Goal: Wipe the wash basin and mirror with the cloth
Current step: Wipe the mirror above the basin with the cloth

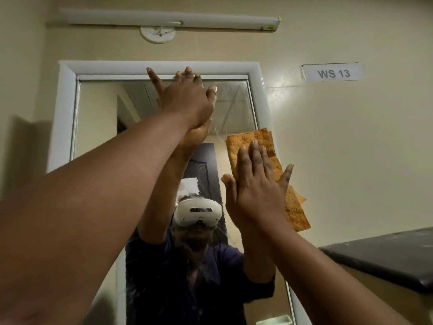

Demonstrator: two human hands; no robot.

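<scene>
A tall mirror (98,118) in a white frame (63,113) fills the middle of the wall. My left hand (187,97) lies flat with fingers spread against the glass near the top edge, holding nothing. My right hand (255,184) presses an orange cloth (262,141) flat against the mirror's right side, over the frame edge. The cloth pokes out above and below my palm. Both arms and a person wearing a white headset are reflected in the glass. The wash basin is out of view.
A dark counter slab (386,256) juts out at the lower right. A paper label reading WS 13 (332,72) is stuck on the beige wall. A tube light fitting (168,21) runs above the mirror. A small white dish (274,321) shows at the bottom.
</scene>
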